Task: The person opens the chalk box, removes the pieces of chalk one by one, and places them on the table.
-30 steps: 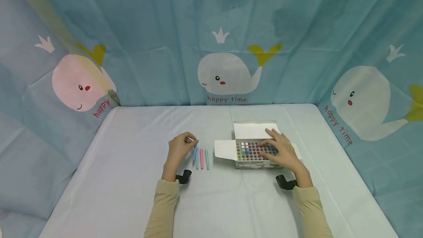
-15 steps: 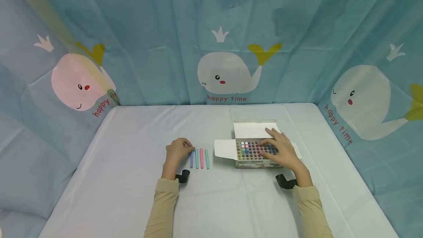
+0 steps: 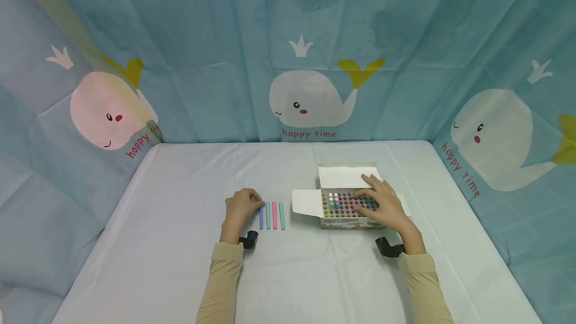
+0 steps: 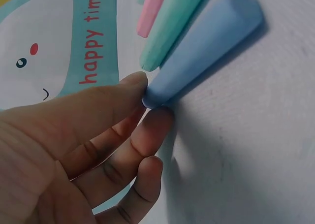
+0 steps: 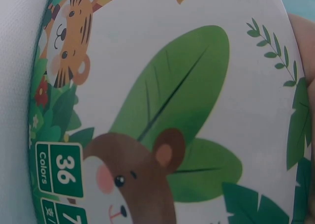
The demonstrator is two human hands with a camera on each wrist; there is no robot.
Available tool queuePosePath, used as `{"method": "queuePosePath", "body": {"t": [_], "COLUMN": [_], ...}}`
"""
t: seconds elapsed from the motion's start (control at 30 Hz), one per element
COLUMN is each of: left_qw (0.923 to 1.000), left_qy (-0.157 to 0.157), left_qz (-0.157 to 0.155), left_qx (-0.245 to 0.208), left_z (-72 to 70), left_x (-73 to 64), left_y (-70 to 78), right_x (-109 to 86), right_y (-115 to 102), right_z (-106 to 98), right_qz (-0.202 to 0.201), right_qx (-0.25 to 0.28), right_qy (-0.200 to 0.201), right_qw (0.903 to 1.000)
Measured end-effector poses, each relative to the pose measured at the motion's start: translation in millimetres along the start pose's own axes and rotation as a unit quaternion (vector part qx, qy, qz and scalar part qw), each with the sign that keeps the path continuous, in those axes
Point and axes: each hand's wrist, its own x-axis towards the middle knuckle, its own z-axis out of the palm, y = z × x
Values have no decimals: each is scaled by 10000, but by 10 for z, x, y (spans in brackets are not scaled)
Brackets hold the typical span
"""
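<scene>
My left hand [image 3: 240, 209] is left of the table's middle, pinching the near-vertical blue chalk stick [image 3: 261, 219] by its far end. In the left wrist view the thumb and fingertips meet at that end of the blue stick, which lies along the white cloth. Beside it lie a green chalk [image 3: 268, 216], a pink chalk [image 3: 274, 215] and another green chalk [image 3: 282, 216], roughly parallel. On the right, my right hand [image 3: 384, 206] rests spread over an open chalk box [image 3: 346, 224], its thumb and a finger over the holes and other fingers by the raised back flap.
Several white, pink, green and blue chalk ends [image 3: 334, 200] stand in the box's perforated tray. A white side flap [image 3: 307, 202] sticks out left, toward the chalk row. Printed animals and leaves cover the box side [image 5: 172, 86]. A whale-print curtain [image 3: 310, 99] stands behind the table.
My left hand has lowered and shifted slightly left, laying the blue chalk beside the first green one; over the last half second it stays almost still. My right hand has not moved.
</scene>
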Motion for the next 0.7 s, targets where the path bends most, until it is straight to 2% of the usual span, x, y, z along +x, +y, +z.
{"method": "queuePosePath", "body": {"t": [0.43,0.57,0.7], "left_qw": [9998,9994,9979], "left_qy": [71,181,377], "left_qz": [57,206,497], "left_qx": [188,218,189], "left_z": [-22,-65,-88], "left_x": [-13,-39,-73], "left_y": [32,87,166], "right_x": [4,5,7], "right_y": [4,6,7], "right_z": [-2,6,5], "right_qz": [6,-2,17], "right_qx": [-12,3,25], "right_qy": [-20,5,-13], "right_qw": [10000,10000,10000]}}
